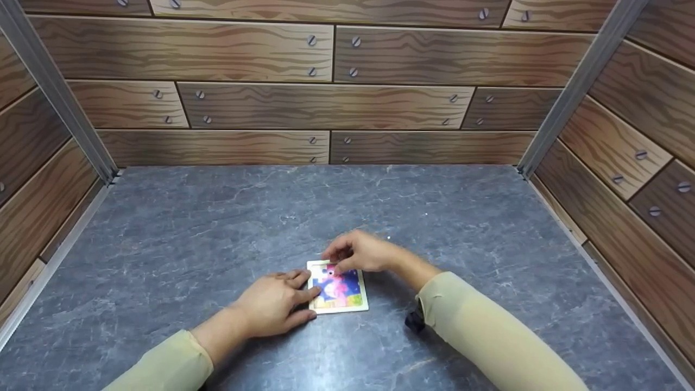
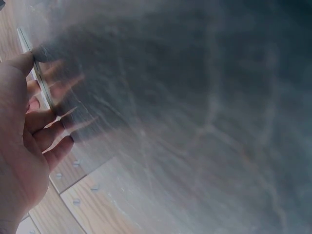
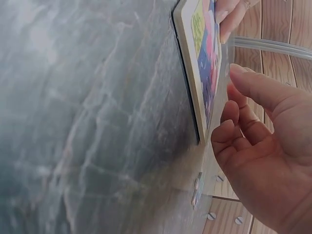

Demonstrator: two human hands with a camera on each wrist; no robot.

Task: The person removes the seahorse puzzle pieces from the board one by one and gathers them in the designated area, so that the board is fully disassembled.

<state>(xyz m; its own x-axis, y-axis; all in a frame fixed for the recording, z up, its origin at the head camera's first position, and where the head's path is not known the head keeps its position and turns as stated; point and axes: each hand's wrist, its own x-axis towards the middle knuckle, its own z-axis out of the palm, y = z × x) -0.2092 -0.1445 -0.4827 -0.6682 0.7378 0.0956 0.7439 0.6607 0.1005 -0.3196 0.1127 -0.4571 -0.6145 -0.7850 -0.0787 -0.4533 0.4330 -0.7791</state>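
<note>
Grey marbled tabletop [image 1: 217, 228] carries a colourful, white-bordered rectangular puzzle [image 1: 352, 282]; the left hand [image 1: 274, 304], fingers spread, touches its left edge; the right hand [image 1: 365, 252] bends over its far end, pinching or not unclear.

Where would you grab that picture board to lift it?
Probably pinch the picture board by its mostly uncovered right border, coming low from the right: it lies flat with a thin edge, and the left hand rests on the opposite side.

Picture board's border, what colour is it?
The border is off-white, seen best in the head view.
</note>
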